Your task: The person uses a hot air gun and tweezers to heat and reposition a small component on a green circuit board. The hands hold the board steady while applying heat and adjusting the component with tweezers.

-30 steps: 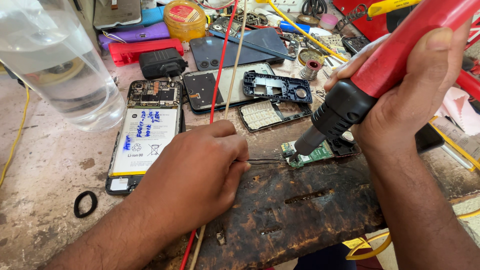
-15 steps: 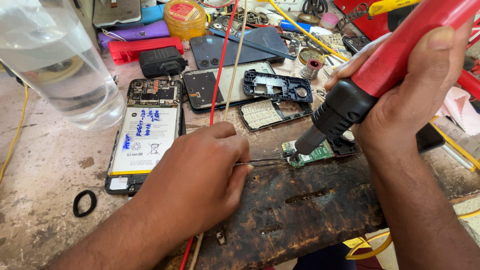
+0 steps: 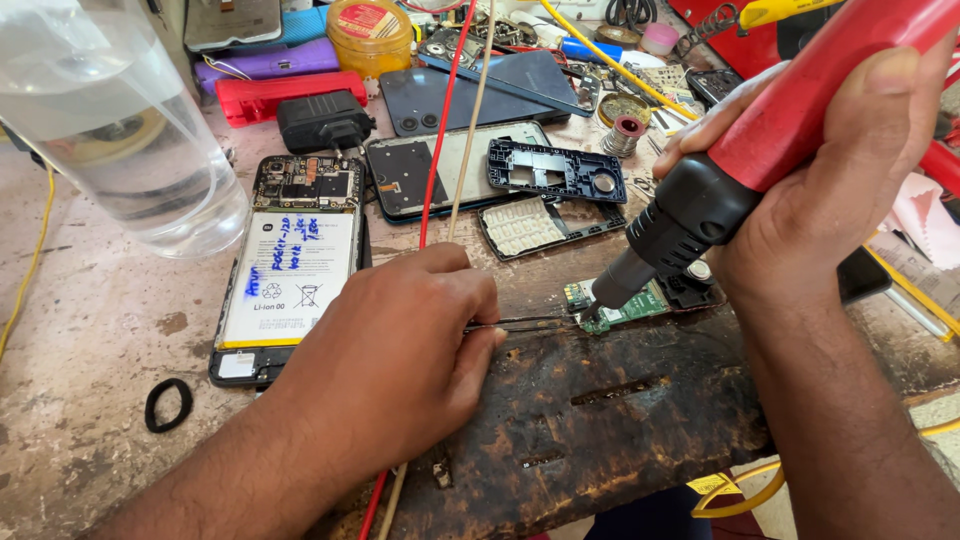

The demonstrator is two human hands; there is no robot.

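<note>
Cluttered surface (image 3: 90,330): left hand (image 3: 400,350) fingers pinch tweezers (image 3: 530,323); right hand (image 3: 830,190) grips hot-air tool (image 3: 720,190) over green board (image 3: 625,305), rework seemingly unfinished.

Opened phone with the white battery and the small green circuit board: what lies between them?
In the head view, the left hand lies between the opened phone and green board, holding thin tweezers toward it.

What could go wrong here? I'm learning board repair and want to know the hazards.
The red-handled hot-air tool in the right hand points at the small green circuit board; lingering might scorch it or the charred wooden block. The thin metal tweezers in the left hand could slip. The opened phone's white battery lies close by.
</note>
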